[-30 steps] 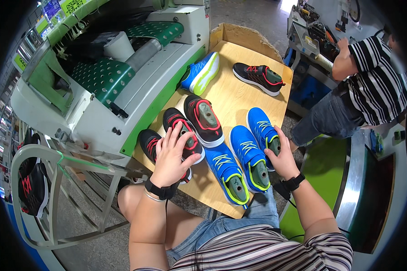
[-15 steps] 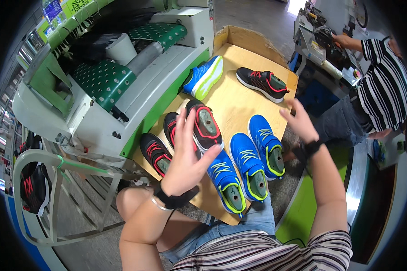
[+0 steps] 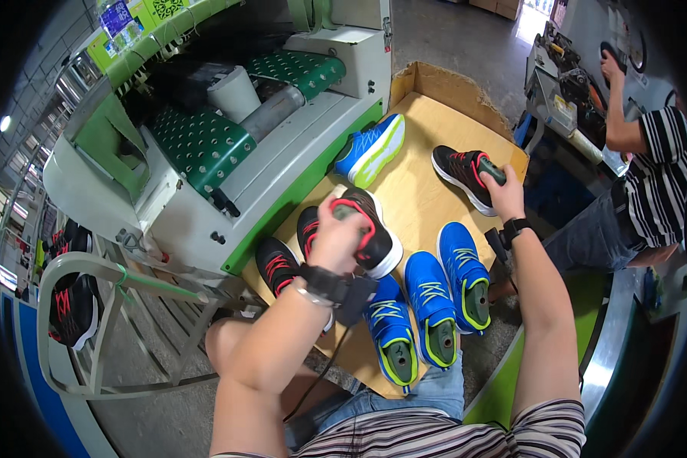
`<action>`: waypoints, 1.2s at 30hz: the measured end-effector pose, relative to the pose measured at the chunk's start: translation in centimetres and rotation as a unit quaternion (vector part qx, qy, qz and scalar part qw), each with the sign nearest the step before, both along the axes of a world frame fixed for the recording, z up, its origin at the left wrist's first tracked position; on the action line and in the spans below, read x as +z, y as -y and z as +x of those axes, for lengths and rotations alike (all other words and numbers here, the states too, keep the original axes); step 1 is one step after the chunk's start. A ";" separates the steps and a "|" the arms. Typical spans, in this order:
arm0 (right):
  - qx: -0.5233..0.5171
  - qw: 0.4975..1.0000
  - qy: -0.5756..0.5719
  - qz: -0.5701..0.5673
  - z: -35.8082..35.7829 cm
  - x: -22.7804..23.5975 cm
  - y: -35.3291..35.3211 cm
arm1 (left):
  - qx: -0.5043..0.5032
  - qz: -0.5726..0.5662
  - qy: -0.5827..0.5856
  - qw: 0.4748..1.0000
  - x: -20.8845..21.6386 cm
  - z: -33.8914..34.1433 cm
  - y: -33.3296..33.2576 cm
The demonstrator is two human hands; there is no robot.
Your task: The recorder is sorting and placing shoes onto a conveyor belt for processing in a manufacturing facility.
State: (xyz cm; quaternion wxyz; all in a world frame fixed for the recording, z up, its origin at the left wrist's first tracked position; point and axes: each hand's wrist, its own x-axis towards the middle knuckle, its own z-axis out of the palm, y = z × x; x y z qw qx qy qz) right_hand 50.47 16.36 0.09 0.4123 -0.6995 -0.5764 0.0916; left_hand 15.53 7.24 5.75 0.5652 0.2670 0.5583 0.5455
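Note:
My left hand (image 3: pixel 339 238) is closed on a black sneaker (image 3: pixel 382 248) with red trim, its fingers reaching into the collar over the dark green last. That sneaker is tilted above two more black-and-red sneakers (image 3: pixel 273 260), which my hand partly covers. At the board's right edge, my right hand (image 3: pixel 505 194) grips another black-and-red sneaker (image 3: pixel 459 174) at its heel and last. Three blue sneakers (image 3: pixel 431 288) with lime trim and green lasts stand in a row closest to me. A further blue sneaker (image 3: pixel 377 151) lies on its side against the machine.
The sneakers rest on a wooden board (image 3: pixel 424 202) with a torn cardboard rim (image 3: pixel 466 90). A machine with a perforated green belt (image 3: pixel 206 153) borders it on the left. A metal rack (image 3: pixel 122 336) holds dark shoes. Another person (image 3: pixel 626 153) works at the far right.
My left hand has closed on the black-and-red sneaker and tilted it. My right hand has reached the sneaker at the right edge and taken hold. The whole view has shifted slightly.

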 end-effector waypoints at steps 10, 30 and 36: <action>0.215 0.929 -0.136 0.267 -16.6 18.0 -4.5 | 0.076 0.315 -0.088 0.942 16.3 -10.6 0.6; 0.253 0.953 0.107 -0.124 -10.6 11.6 -2.0 | -0.227 0.124 -0.543 0.799 2.6 -10.5 11.4; 0.058 0.987 0.090 -0.116 4.7 -0.2 -2.5 | -0.172 0.140 -0.501 0.837 0.5 -9.7 14.2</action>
